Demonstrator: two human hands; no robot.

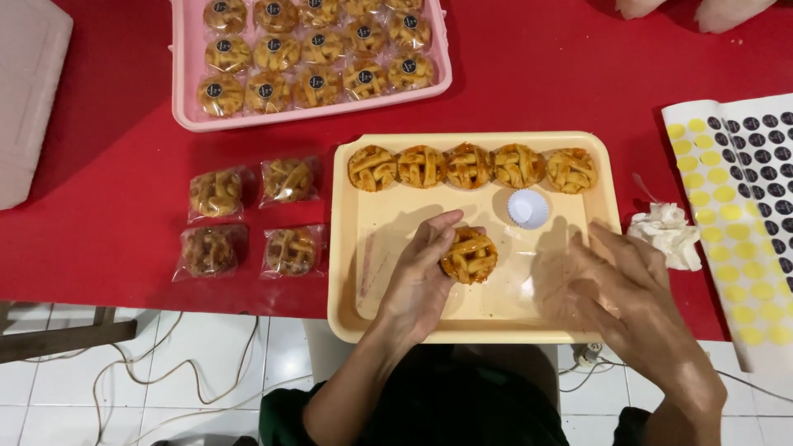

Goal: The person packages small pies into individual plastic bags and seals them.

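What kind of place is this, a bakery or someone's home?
Likely a small home pastry-packing table: a yellow tray of lattice tarts, individually bagged tarts on red cloth, and sticker sheets for sealing.

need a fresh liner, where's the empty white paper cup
In the head view, the white paper cup sits on the yellow tray, right of centre, just below the row of unwrapped tarts.

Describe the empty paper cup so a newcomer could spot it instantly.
Find the yellow tray on the red table. Just below its row of lattice tarts sits a small white fluted paper cup, the only empty one, right of the tart in the left hand.
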